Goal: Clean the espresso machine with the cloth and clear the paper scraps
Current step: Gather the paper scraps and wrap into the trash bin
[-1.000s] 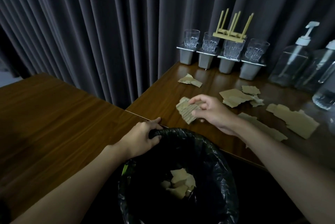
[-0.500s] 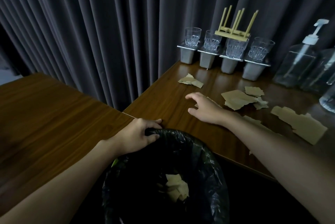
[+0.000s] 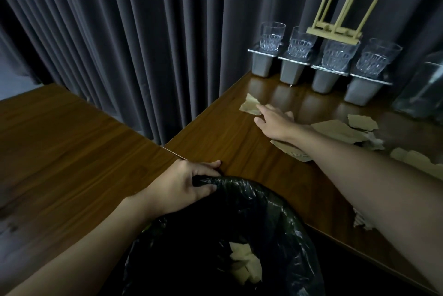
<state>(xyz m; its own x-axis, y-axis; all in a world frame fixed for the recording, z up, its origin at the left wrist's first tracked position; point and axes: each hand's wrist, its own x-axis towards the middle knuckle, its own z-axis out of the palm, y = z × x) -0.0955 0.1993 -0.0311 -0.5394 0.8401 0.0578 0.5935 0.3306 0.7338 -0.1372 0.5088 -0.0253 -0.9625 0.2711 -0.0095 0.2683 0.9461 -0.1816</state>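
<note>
Counter (image 3: 215,132) bare left of scraps (image 3: 340,130); 4 glasses (image 3: 299,44) behind.

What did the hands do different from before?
The right hand let go of the ribbed scrap, now lying under its forearm, and reached forward to touch the far scrap. The left hand still grips the bin rim.

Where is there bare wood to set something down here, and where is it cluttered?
Bare: the left table, and the counter corner between the curtain, the right hand and the bin that the left hand grips. Crowded: paper scraps right of the right hand; glasses on grey holders along the back.
</note>
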